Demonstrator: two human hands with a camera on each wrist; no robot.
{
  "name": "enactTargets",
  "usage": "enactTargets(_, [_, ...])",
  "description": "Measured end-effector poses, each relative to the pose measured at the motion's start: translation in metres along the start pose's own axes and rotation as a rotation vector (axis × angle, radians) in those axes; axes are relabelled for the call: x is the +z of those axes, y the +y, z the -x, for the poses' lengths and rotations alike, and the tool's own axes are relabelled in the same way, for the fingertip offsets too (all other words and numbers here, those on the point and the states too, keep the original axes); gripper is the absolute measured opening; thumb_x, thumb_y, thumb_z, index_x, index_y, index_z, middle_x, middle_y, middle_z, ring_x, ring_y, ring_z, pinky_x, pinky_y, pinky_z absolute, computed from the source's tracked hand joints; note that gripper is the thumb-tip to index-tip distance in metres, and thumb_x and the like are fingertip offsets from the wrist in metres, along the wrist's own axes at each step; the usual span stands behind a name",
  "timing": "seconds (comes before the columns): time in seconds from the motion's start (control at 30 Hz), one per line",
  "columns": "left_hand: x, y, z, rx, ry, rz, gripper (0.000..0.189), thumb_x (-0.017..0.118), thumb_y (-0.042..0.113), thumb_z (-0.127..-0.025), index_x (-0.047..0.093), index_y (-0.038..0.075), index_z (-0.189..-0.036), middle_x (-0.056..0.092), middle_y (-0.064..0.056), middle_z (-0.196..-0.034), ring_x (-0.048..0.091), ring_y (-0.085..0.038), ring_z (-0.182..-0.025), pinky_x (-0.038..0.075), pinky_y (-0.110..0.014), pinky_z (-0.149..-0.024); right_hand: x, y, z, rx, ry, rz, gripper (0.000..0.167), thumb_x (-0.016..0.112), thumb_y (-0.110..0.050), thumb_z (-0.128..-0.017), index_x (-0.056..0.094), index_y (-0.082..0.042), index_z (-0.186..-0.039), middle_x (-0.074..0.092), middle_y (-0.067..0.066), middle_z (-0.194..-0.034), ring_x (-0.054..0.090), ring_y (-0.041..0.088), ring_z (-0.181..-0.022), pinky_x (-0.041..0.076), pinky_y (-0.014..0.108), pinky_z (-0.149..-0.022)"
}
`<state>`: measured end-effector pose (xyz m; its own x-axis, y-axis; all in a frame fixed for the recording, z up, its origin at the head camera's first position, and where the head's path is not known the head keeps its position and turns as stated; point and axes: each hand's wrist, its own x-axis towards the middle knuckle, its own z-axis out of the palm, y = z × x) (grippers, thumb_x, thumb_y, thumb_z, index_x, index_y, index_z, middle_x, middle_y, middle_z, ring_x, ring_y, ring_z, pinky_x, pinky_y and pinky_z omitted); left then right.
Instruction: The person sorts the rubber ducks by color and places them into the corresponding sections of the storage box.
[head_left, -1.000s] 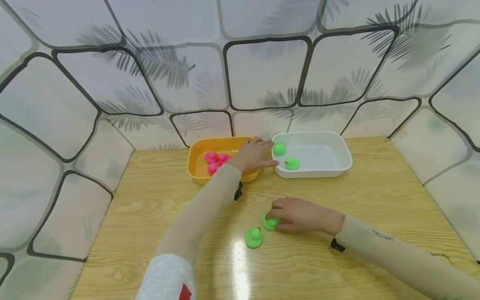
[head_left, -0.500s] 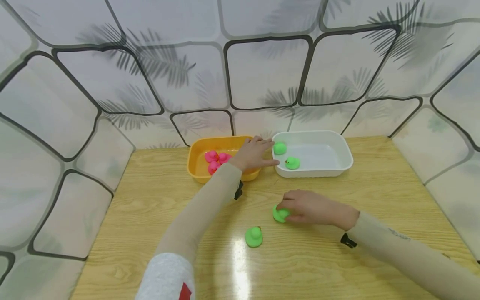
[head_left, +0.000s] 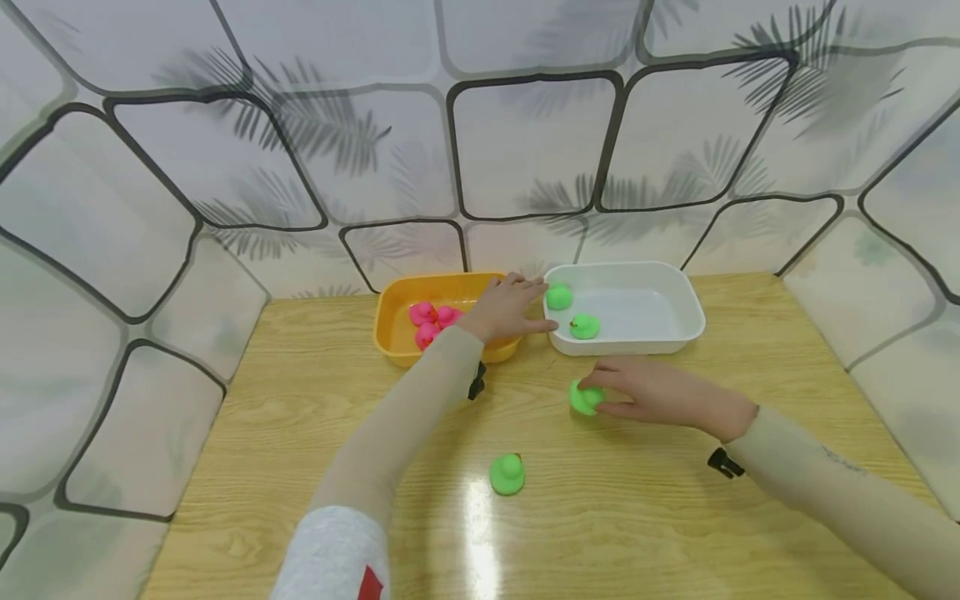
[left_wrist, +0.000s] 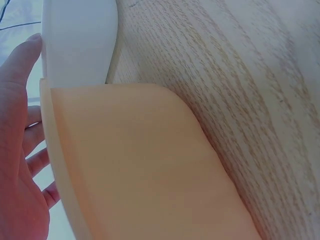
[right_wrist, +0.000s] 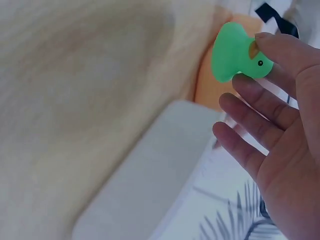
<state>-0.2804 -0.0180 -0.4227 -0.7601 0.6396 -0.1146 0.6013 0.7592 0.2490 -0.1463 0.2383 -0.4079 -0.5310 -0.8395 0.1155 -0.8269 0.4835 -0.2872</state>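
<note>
My right hand (head_left: 667, 393) pinches a green rubber duck (head_left: 585, 398) by its head, between thumb and fingertips; the right wrist view shows this duck (right_wrist: 232, 52) in the air, with the other fingers spread. My left hand (head_left: 506, 310) reaches over the right end of the orange tub (head_left: 390, 333), fingers extended, its fingertips and thumb at the left rim of the white tub (head_left: 693, 321). Two green ducks (head_left: 584, 326) lie in the white tub. Several pink ducks (head_left: 423, 314) sit in the orange tub, partly hidden by my left arm.
Another green duck (head_left: 507, 474) stands on the wooden table (head_left: 300, 433), nearer to me. The two tubs stand side by side at the back, before a patterned wall (head_left: 532, 150). Patterned side walls flank the table.
My right hand has lifted the green duck and carried it to the right and back, towards the white tub. My left hand keeps its place.
</note>
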Motion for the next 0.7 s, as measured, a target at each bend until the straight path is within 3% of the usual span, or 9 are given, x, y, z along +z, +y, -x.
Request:
enactTargets(0.23, [-0.001, 0.001, 0.001, 0.001, -0.001, -0.006, 0.084, 0.053, 0.069, -0.099, 0.036, 0.019, -0.164, 0.03, -0.001, -0.17, 0.03, -0.027, -0.152, 0.023, -0.052, -0.122, -0.019, 0.016, 0.0, -0.059, 0.145, 0.099, 0.028, 0.085, -0.011, -0.084, 0.073, -0.012, -0.11, 0.065, -0.005, -0.098, 0.062, 0.013, -0.086, 0.055, 0.037, -0.075])
enactTargets(0.43, [-0.001, 0.001, 0.003, 0.004, -0.002, -0.003, 0.084, 0.053, 0.07, -0.099, 0.036, 0.019, -0.164, 0.03, -0.001, -0.17, 0.029, -0.028, -0.152, 0.023, -0.052, -0.122, -0.039, 0.027, -0.002, 0.03, 0.125, 0.116, 0.027, 0.084, -0.01, -0.086, 0.074, -0.011, -0.112, 0.065, -0.005, -0.098, 0.063, 0.015, -0.088, 0.056, 0.038, -0.076])
enactTargets(0.7, [0.0, 0.0, 0.001, 0.004, -0.002, 0.002, 0.085, 0.053, 0.07, -0.099, 0.036, 0.018, -0.164, 0.03, -0.001, -0.17, 0.029, -0.028, -0.152, 0.021, -0.053, -0.123, -0.051, 0.045, -0.009, 0.047, 0.103, 0.138, 0.026, 0.082, -0.009, -0.088, 0.074, -0.01, -0.112, 0.064, -0.004, -0.096, 0.062, 0.018, -0.086, 0.054, 0.041, -0.076])
